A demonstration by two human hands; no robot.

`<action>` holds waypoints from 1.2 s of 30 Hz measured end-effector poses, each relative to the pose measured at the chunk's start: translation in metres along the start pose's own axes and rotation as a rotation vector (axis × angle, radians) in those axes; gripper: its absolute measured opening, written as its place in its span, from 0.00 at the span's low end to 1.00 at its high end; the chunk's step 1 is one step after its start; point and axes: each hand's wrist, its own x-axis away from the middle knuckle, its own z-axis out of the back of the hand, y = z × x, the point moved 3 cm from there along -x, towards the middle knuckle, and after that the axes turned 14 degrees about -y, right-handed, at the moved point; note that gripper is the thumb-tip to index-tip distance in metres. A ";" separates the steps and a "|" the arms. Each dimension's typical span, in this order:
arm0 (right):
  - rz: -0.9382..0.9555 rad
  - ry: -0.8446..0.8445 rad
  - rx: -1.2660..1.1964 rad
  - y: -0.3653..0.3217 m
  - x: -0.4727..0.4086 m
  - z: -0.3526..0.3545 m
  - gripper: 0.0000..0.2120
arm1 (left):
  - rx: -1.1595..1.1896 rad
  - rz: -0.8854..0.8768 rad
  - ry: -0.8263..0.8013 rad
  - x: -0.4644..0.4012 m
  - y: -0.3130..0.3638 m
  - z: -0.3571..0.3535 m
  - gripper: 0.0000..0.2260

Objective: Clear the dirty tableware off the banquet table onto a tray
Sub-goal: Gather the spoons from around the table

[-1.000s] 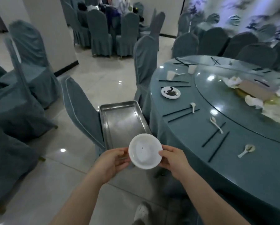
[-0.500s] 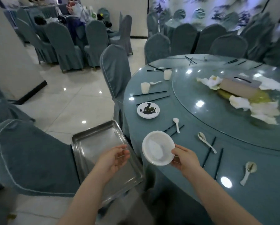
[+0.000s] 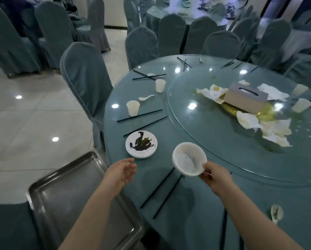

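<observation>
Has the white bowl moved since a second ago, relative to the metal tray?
Yes. The white bowl, pinched by the right hand, has gone right, off the metal tray and over the banquet table.

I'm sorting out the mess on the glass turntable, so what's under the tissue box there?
The tissue box sits on a yellow plate or puddle on the glass turntable, with crumpled napkins against it. What lies directly beneath the box is covered.
</observation>
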 end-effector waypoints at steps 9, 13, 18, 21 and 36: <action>-0.061 0.078 -0.031 -0.018 -0.095 -0.063 0.05 | -1.212 0.093 0.065 -0.084 0.002 0.040 0.53; -0.123 0.107 -0.040 -0.019 -0.122 -0.076 0.05 | -1.453 0.194 0.051 -0.097 -0.015 0.042 0.62; -0.070 -0.033 -0.024 -0.021 -0.139 -0.095 0.10 | -1.573 0.240 0.065 -0.092 -0.023 0.044 0.62; 0.094 -0.023 0.578 -0.023 -0.137 -0.087 0.20 | -1.584 0.251 0.082 -0.090 -0.019 0.042 0.62; 0.284 -0.008 1.142 0.020 -0.082 -0.049 0.09 | -1.459 0.039 -0.023 -0.070 -0.031 0.002 0.47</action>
